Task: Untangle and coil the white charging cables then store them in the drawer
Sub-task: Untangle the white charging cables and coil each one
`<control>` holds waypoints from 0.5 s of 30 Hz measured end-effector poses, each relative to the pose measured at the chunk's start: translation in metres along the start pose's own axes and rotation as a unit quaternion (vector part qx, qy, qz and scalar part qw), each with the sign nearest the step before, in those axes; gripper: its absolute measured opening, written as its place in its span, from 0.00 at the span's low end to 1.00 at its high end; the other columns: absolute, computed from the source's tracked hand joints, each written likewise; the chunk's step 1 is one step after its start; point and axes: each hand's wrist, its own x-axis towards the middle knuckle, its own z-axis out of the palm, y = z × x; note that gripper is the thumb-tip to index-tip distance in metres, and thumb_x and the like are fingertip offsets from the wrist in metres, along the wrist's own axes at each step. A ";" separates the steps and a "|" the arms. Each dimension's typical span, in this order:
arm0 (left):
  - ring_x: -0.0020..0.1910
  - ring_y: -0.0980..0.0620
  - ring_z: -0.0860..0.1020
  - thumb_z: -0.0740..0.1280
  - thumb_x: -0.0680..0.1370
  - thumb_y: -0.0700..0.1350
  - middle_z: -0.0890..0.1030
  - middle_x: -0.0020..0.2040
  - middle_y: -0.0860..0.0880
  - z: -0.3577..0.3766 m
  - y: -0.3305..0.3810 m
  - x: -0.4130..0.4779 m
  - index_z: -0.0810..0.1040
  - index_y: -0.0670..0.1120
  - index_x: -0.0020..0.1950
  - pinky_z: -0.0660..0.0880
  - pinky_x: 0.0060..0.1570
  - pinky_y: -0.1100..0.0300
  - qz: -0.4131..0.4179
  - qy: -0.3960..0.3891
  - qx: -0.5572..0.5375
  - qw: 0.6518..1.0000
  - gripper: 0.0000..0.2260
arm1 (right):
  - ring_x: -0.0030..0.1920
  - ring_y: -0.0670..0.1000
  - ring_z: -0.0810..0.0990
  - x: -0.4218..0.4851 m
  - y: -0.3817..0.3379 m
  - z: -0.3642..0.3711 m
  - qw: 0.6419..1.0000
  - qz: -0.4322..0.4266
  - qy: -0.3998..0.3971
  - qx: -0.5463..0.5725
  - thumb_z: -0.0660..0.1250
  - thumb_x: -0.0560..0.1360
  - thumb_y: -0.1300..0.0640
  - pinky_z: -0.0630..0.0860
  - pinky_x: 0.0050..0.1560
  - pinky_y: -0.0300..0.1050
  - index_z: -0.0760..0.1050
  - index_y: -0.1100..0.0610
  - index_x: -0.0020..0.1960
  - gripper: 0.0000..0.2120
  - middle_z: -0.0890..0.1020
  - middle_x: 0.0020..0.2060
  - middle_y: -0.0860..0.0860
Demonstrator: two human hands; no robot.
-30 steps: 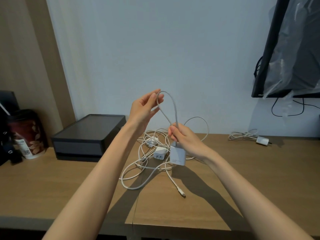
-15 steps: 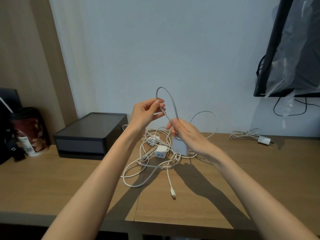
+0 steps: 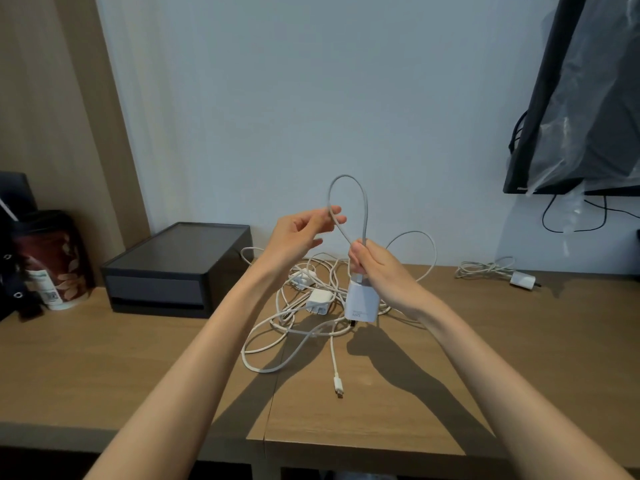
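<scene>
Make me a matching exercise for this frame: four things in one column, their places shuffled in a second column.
1 drawer box
2 charger block
3 bundled cable
4 cable loop

A pinched by the left hand
B left of the tangle
C far right on the table
D hanging below the right hand

Pairs: 1-B, 2-D, 3-C, 4-A

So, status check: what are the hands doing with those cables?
Left hand pinches cable loop; right hand grips it above hanging charger. Other cables tangled on table, one bundle apart at right. Drawer box shut.
</scene>
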 end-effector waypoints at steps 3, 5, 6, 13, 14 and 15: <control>0.58 0.67 0.74 0.58 0.80 0.53 0.79 0.60 0.56 0.005 -0.004 -0.009 0.78 0.52 0.61 0.70 0.59 0.67 -0.009 -0.055 0.073 0.996 0.14 | 0.42 0.50 0.71 0.001 0.000 -0.002 0.999 -0.005 0.012 -0.037 0.48 0.84 0.51 0.70 0.47 0.49 0.63 0.52 0.40 0.15 0.69 0.37 0.48; 0.52 0.73 0.74 0.61 0.79 0.52 0.80 0.57 0.57 0.008 -0.005 -0.012 0.79 0.49 0.61 0.70 0.53 0.75 0.001 -0.061 0.090 0.994 0.14 | 0.40 0.50 0.70 0.001 -0.003 -0.001 0.997 -0.018 0.010 -0.069 0.47 0.84 0.51 0.70 0.46 0.50 0.64 0.51 0.40 0.15 0.70 0.36 0.48; 0.50 0.74 0.75 0.63 0.79 0.51 0.80 0.55 0.57 0.008 -0.005 -0.013 0.79 0.48 0.60 0.70 0.50 0.78 0.007 -0.062 0.089 0.994 0.13 | 0.39 0.49 0.70 0.000 -0.004 0.001 0.996 -0.024 0.007 -0.085 0.47 0.84 0.50 0.70 0.45 0.49 0.64 0.50 0.40 0.15 0.71 0.35 0.48; 0.58 0.59 0.77 0.72 0.73 0.49 0.82 0.52 0.61 0.005 -0.010 -0.012 0.83 0.53 0.51 0.73 0.61 0.50 0.028 0.002 0.068 0.997 0.08 | 0.32 0.47 0.66 -0.003 -0.006 0.010 0.989 -0.049 -0.016 -0.139 0.46 0.83 0.49 0.62 0.34 0.40 0.62 0.52 0.38 0.18 0.70 0.32 0.48; 0.58 0.57 0.77 0.72 0.72 0.50 0.83 0.51 0.61 0.005 -0.010 -0.013 0.84 0.54 0.50 0.73 0.61 0.48 0.032 0.011 0.066 0.997 0.08 | 0.31 0.47 0.66 -0.003 -0.007 0.011 0.988 -0.050 -0.019 -0.143 0.45 0.83 0.49 0.61 0.33 0.40 0.62 0.51 0.37 0.18 0.70 0.32 0.48; 0.57 0.55 0.78 0.73 0.71 0.51 0.83 0.50 0.61 0.005 -0.010 -0.013 0.84 0.55 0.49 0.73 0.61 0.48 0.034 0.015 0.066 0.997 0.08 | 0.31 0.46 0.65 -0.003 -0.007 0.012 0.988 -0.047 -0.021 -0.147 0.45 0.83 0.49 0.61 0.32 0.39 0.62 0.51 0.37 0.18 0.70 0.31 0.47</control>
